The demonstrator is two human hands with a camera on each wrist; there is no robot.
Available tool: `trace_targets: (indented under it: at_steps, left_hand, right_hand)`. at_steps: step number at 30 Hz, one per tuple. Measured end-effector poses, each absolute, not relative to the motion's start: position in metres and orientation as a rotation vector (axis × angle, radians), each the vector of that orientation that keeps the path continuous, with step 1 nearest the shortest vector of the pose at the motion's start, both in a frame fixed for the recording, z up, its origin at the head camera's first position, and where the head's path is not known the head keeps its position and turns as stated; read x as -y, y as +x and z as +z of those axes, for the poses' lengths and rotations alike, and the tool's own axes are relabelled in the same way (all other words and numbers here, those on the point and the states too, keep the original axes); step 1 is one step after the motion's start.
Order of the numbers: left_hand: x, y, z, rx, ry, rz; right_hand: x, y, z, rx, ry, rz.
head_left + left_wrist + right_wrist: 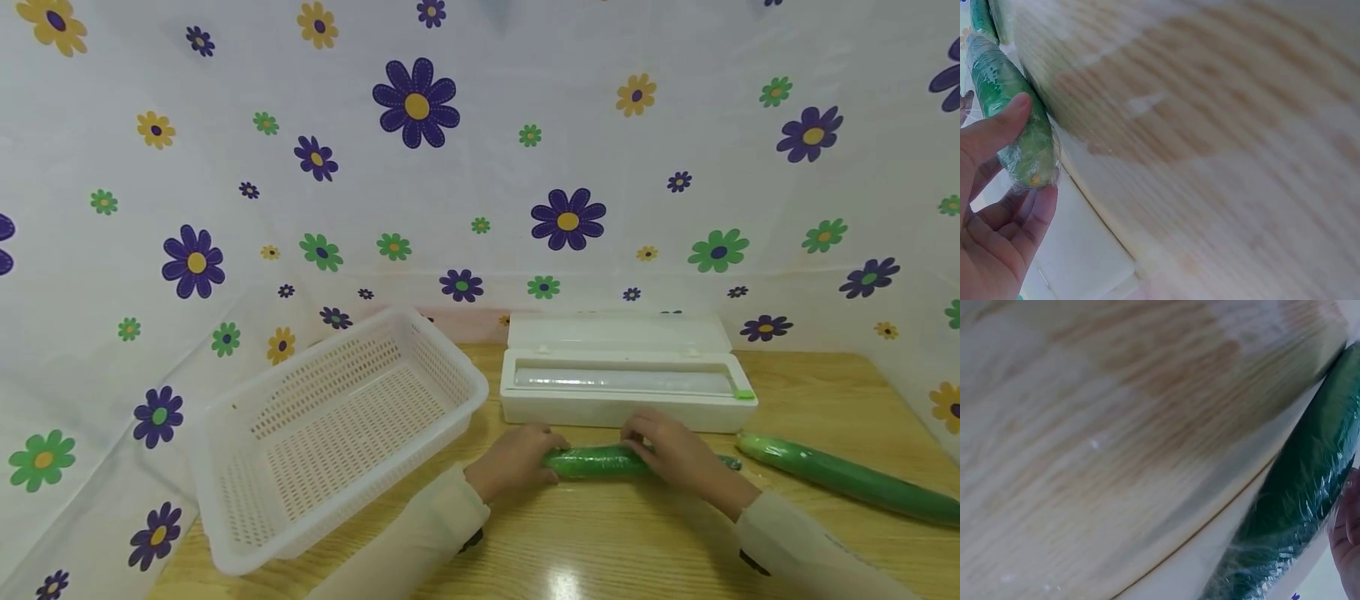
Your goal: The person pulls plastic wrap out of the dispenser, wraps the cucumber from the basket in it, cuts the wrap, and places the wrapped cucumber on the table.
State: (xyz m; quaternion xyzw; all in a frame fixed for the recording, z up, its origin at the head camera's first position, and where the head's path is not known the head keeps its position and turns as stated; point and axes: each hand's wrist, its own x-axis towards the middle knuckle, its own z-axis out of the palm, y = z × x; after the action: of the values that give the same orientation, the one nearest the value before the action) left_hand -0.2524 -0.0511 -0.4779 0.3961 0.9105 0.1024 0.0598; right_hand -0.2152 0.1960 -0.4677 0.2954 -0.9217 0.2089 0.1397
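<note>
A green cucumber (597,462) in clear cling film lies crosswise at the front of the white film box. My left hand (517,458) holds its left end; in the left wrist view the thumb (1007,128) rests along the wrapped cucumber (1007,94) and the fingers sit under its tip, where the film is crumpled. My right hand (675,457) bends over its right part, fingertips at the film. In the right wrist view, fingers of the right hand (1347,528) touch the far side of the wrapped cucumber (1307,481), partly out of frame.
The white cling film box (626,410) stands behind the hands, lid up, a film roll (622,381) inside. A white perforated basket (337,433) is at the left. Another cucumber (847,479) lies at the right on the wooden table (600,542). A flowered sheet hangs behind.
</note>
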Motion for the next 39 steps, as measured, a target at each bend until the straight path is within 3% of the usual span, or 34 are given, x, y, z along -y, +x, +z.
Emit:
trace_targets:
  at_steps: [15,24,39]
  left_hand:
    - [0.049,-0.255,-0.472,-2.747,1.2,0.283]
    - [0.047,-0.255,-0.473,-2.749,1.204,0.273]
    - [0.045,-0.256,-0.472,-2.747,1.232,0.22]
  right_hand:
    - [-0.202,-0.21,-0.473,2.198,1.282,0.158]
    - [-0.185,-0.214,-0.465,2.589,1.022,0.378]
    - [-0.166,-0.22,-0.46,2.738,0.949,0.411]
